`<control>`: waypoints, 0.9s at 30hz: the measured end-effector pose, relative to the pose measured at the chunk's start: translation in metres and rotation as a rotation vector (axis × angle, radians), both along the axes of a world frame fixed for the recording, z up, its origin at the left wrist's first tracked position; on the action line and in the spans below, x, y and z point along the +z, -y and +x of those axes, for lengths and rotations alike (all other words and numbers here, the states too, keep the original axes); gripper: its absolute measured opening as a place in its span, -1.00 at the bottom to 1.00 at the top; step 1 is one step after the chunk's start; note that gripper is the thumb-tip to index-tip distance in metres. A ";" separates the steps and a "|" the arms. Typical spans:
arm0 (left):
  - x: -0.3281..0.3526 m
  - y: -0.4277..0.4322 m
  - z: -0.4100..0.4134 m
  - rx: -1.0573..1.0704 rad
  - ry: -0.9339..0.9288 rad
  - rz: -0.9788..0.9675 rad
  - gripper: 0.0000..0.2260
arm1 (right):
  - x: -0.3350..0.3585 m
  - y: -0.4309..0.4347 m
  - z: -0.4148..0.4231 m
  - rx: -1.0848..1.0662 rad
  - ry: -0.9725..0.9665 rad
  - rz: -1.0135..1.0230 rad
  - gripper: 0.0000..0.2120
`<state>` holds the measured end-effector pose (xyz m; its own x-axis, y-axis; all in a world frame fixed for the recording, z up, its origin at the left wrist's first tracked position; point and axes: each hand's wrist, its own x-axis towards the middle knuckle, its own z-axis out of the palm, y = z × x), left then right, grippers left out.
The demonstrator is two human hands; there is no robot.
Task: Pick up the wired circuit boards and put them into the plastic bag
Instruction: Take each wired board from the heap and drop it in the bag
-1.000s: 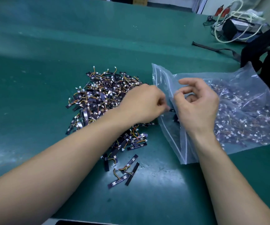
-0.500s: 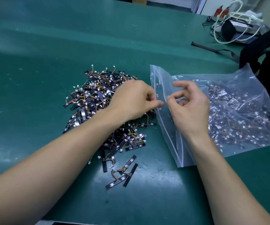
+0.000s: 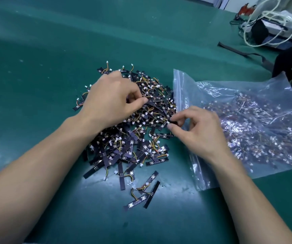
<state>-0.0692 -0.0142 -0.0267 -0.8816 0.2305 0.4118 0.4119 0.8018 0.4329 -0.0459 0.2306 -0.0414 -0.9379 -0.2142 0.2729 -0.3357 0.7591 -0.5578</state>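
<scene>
The boards (image 3: 136, 134) lie in a tangled pile on the table (image 3: 50, 71). Many more already sit inside the bag (image 3: 257, 124) at the pile's 3 o'clock. The left hand (image 3: 110, 104), fingers curled, pinches boards toward the pile's 11 o'clock. The right hand (image 3: 199, 132) pinches one between thumb and forefinger at the 3 o'clock edge, beside the bag's mouth. Lift slowly so snagged wires shake loose, then feed the boards well past the mouth.

Green table (image 3: 36, 71) holds circuit boards (image 3: 124, 148) and a plastic bag (image 3: 247, 92).
</scene>
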 end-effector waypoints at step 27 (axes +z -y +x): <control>-0.003 -0.016 0.013 -0.326 -0.068 -0.041 -0.73 | 0.003 0.011 0.007 0.092 -0.040 -0.431 -0.80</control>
<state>-0.0561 0.0013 -0.0297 -0.7293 0.5139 0.4517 0.6767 0.6392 0.3654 -0.0393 0.2201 -0.0380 -0.9072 -0.1550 0.3910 -0.4185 0.4257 -0.8023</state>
